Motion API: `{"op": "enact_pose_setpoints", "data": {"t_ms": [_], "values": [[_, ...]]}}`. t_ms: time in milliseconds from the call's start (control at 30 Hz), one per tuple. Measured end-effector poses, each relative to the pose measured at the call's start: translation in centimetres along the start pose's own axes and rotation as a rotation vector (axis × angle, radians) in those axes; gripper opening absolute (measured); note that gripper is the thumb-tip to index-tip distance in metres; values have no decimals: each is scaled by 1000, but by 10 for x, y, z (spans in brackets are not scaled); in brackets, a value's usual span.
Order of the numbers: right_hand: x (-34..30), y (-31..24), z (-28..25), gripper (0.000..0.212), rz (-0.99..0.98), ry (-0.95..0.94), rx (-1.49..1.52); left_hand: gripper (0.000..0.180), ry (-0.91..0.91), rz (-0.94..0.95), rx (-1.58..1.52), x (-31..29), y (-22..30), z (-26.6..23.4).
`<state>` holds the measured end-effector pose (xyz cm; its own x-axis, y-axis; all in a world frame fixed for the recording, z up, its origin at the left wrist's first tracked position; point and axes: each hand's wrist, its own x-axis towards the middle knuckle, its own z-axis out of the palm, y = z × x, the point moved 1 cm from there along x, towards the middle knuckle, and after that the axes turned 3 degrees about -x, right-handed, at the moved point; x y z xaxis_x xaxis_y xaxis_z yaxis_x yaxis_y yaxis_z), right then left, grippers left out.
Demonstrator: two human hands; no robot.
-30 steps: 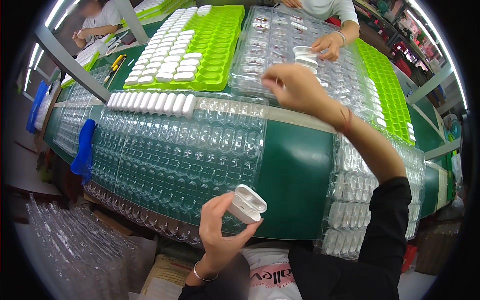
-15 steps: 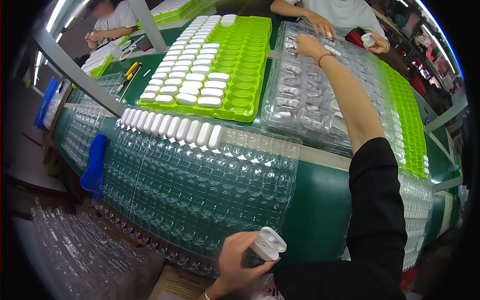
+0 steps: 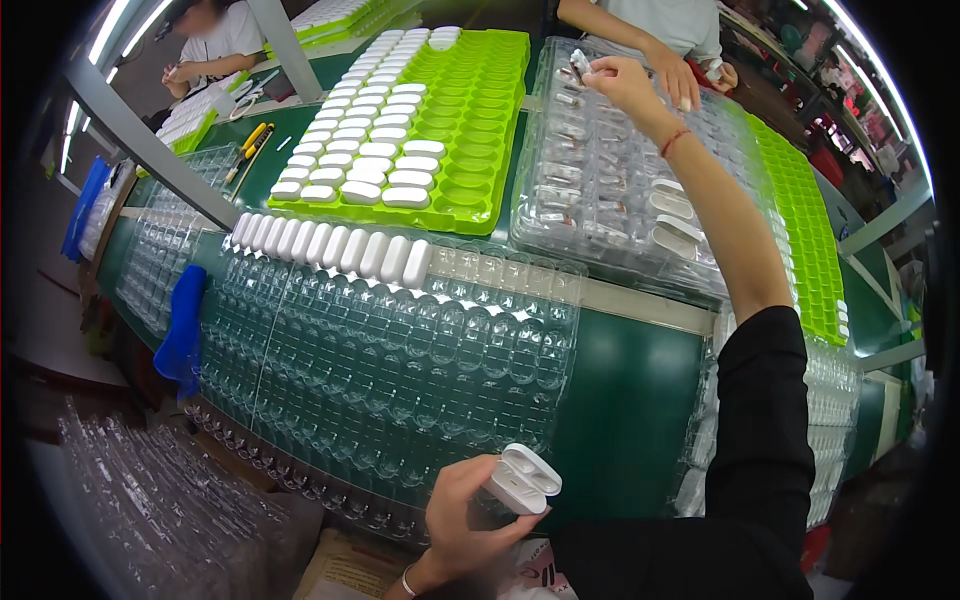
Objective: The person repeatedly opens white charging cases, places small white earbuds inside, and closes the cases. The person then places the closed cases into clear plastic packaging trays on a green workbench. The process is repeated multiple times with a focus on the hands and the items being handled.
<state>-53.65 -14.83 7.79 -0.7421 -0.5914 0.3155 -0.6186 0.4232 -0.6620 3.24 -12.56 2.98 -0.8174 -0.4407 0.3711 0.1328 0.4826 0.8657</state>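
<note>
My left hand (image 3: 462, 520), low in the middle, is closed around a white earbud charging case (image 3: 520, 488). Its lid is flipped up and the hollows inside face upward. My right arm stretches far forward, and my right hand (image 3: 628, 88) pinches a small silvery part with a dark end (image 3: 579, 64). That part is over the far left corner of the clear compartment tray (image 3: 545, 238), whose pockets hold rows of similar small parts. A pair of oval white pieces (image 3: 672, 200) lies on the tray near my forearm.
White closed cases stand in rows in a green tray (image 3: 485, 195). More line the far edge of a clear blister tray (image 3: 480, 345). Another green tray (image 3: 815, 250) lies right. A co-worker's hand (image 3: 675, 78) rests by the parts tray. A metal post (image 3: 165, 150) slants at left.
My right hand has drawn up from the tray with the small part between its fingers. The co-worker's hand has come forward onto the tray. The left hand still holds the case.
</note>
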Motion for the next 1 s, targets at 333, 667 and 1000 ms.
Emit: {"op": "enact_pose_setpoints", "data": {"t_ms": [333,667,1000], "values": [[-253,-123,-67,25,240,-571,864,86,-44,74,-94,-35,29,22],[-391,-106,-110,21,294,-578,687,86,-233,109,-198,-53,50,64],[-489,-32,-184,36,-315,-183,-386,87,-313,139,-265,-59,56,91]]}}
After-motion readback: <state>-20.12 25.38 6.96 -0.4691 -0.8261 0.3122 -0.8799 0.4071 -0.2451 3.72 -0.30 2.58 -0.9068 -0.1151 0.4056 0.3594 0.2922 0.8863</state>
